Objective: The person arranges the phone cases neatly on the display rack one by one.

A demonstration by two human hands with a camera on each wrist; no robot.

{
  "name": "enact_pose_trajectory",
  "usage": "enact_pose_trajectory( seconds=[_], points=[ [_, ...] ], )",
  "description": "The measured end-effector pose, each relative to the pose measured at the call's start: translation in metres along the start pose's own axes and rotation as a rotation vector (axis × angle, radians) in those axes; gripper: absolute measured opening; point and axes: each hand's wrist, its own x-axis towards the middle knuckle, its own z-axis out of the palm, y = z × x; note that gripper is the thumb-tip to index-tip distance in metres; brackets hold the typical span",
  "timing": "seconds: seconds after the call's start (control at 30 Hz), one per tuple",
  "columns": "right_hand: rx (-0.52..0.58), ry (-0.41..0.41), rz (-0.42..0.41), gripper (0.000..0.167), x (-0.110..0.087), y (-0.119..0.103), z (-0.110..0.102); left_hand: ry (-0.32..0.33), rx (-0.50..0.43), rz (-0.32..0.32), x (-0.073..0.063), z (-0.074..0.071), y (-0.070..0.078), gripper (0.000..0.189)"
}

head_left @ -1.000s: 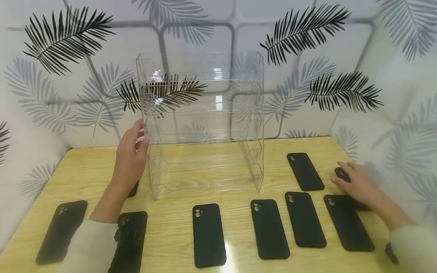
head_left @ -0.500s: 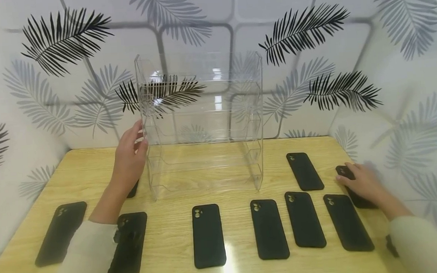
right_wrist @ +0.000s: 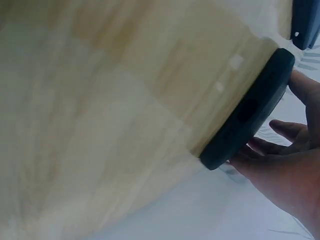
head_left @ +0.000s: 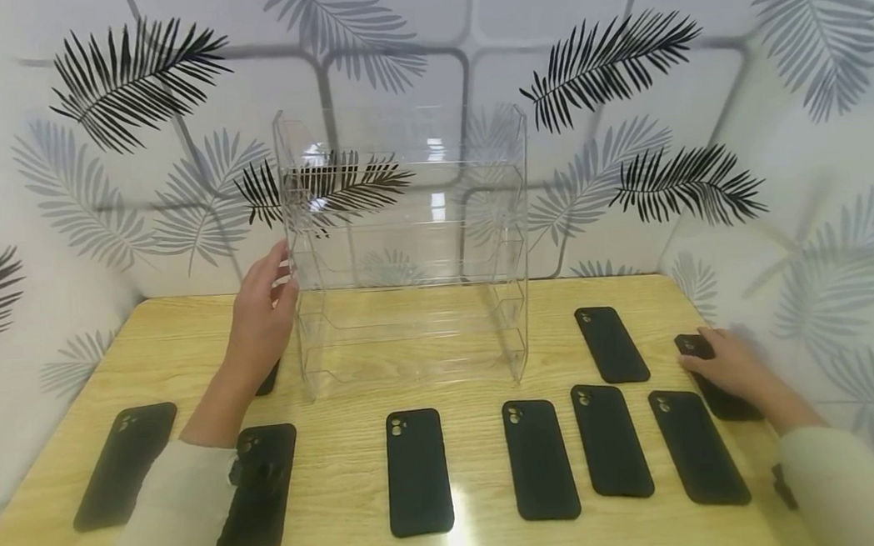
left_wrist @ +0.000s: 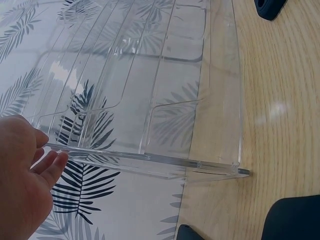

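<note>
A clear acrylic tiered rack (head_left: 411, 333) stands upright on the table against the back wall. My left hand (head_left: 262, 313) pinches the front edge of its left side panel; in the left wrist view, thumb and fingers of the left hand (left_wrist: 27, 170) sit on either side of that edge. At the far right of the table my right hand (head_left: 731, 365) holds a black phone case (head_left: 726, 403) by its sides, partly covering it. The right wrist view shows the case (right_wrist: 247, 112) end-on, low over or on the wood, with the fingers along its edges.
Several more black phone cases lie about the wooden table (head_left: 346, 504): a case (head_left: 699, 449) beside the right hand, another (head_left: 611, 344) right of the rack, one (head_left: 417, 472) at front centre, others near the left arm. A leaf-patterned covering (head_left: 591, 213) forms the walls.
My right hand has moved slightly right, and the phone case under it has slid right, off the neighbouring case it overlapped. The left hand stays on the rack.
</note>
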Motion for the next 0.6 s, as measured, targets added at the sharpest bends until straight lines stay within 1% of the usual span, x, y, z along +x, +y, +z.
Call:
enact_pose_trajectory(
  seconds=[0.1, 0.23, 0.43, 0.6],
  points=[
    [-0.033, 0.021, -0.017, 0.08, 0.003, -0.002, -0.002, 0.0, -0.001, -0.001, 0.0, -0.002, 0.0, 0.055],
    [-0.058, 0.058, -0.043, 0.078, 0.002, -0.002, -0.008, 0.001, 0.002, -0.003, 0.0, -0.001, 0.0, 0.056],
    [-0.041, 0.075, -0.026, 0.077, -0.001, -0.008, -0.018, -0.004, -0.002, -0.019, 0.0, -0.002, 0.001, 0.056],
    [-0.026, 0.133, -0.031, 0.072, -0.003, -0.019, -0.026, -0.007, -0.038, -0.045, -0.001, -0.003, 0.0, 0.055]
  ],
)
